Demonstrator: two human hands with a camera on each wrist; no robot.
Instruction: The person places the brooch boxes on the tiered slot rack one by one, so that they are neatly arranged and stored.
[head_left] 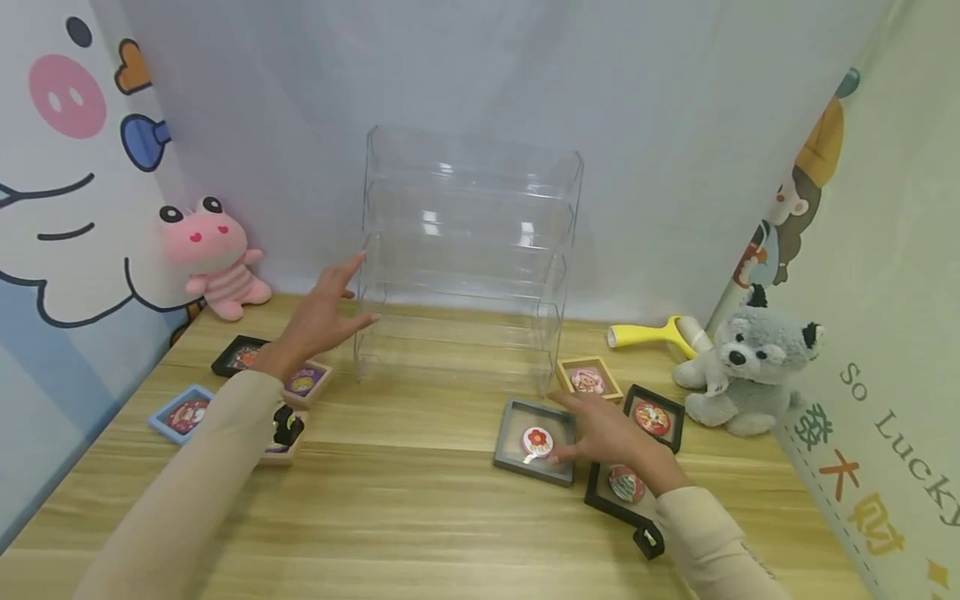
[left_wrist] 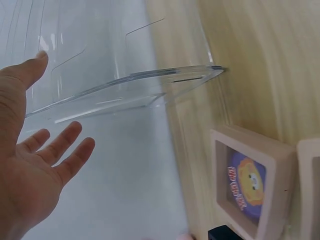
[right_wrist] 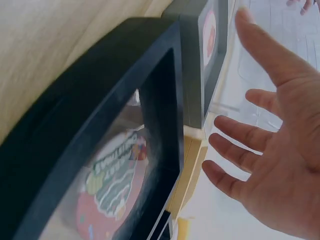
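Here, from the head camera, the left hand [head_left: 318,321] is spread flat beside the clear rack [head_left: 468,250] on the desk [head_left: 405,508], holding nothing. The right hand [head_left: 607,433] lies flat over the gray frame [head_left: 536,439], in front of the rack.

From the left wrist, the fingers [left_wrist: 62,145] are apart near the rack [left_wrist: 125,85].

From the right wrist, the hand [right_wrist: 280,155] is flat beside the gray frame [right_wrist: 202,60] and a black frame [right_wrist: 115,165].

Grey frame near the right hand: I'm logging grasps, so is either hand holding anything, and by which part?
Nothing is held. The right hand hovers open over the grey frame; the left hand is open beside the clear rack.
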